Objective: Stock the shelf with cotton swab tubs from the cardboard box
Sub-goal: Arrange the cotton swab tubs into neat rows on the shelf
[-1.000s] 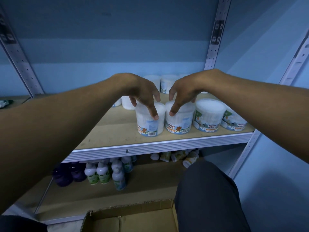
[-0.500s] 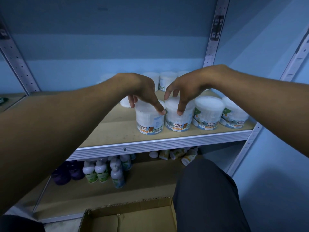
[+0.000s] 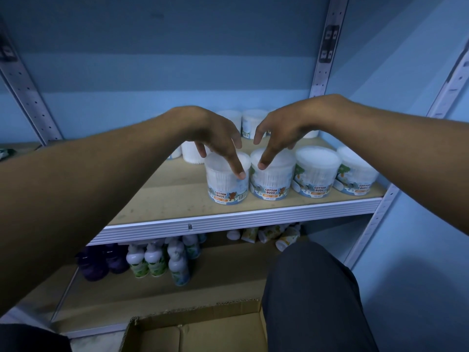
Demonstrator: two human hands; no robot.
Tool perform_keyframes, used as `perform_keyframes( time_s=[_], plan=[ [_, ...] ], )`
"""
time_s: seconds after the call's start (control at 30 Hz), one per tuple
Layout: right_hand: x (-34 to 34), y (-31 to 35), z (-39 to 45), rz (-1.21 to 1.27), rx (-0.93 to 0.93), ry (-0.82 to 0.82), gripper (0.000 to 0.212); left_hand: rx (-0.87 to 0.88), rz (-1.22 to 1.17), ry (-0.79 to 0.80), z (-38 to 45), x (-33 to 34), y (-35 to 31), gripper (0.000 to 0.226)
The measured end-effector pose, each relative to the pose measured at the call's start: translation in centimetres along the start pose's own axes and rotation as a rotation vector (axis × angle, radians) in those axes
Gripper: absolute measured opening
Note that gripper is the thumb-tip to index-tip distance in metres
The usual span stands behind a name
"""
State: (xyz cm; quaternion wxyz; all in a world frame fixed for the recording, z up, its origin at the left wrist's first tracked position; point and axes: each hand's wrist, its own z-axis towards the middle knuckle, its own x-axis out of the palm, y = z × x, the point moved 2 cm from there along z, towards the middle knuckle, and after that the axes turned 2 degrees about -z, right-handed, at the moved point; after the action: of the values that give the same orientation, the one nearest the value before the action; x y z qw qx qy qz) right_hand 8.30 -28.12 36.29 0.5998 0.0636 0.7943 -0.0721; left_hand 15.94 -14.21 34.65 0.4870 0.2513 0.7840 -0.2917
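Single view only, head-worn, wide-angle; no second view to share ground with. It looks forward and slightly down from in front of the shelf (image 3: 228, 219), close in: both forearms enter from the near left and near right edges and fill much of the frame. The far wall and the uprights curve with lens distortion. The shelf sits mid-frame; the lower shelf (image 3: 228, 283) lies beneath it. The near bottom edge takes in a knee (image 3: 312, 288) and the box (image 3: 193, 331).
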Motion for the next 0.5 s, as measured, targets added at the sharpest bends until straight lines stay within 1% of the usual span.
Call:
perform_keyframes(
  time_s=[0.2, 0.5],
  plan=[
    [0.59, 0.08, 0.39, 0.038, 0.0, 0.004, 0.077, 0.018, 0.024, -0.021, 0.35, 0.11, 0.13, 0.082],
    [0.98, -0.45, 0.93, 0.12, 0.009, 0.051, 0.073, -0.018, 0.016, -0.053, 0.55, 0.33, 0.11, 0.083]
  ],
)
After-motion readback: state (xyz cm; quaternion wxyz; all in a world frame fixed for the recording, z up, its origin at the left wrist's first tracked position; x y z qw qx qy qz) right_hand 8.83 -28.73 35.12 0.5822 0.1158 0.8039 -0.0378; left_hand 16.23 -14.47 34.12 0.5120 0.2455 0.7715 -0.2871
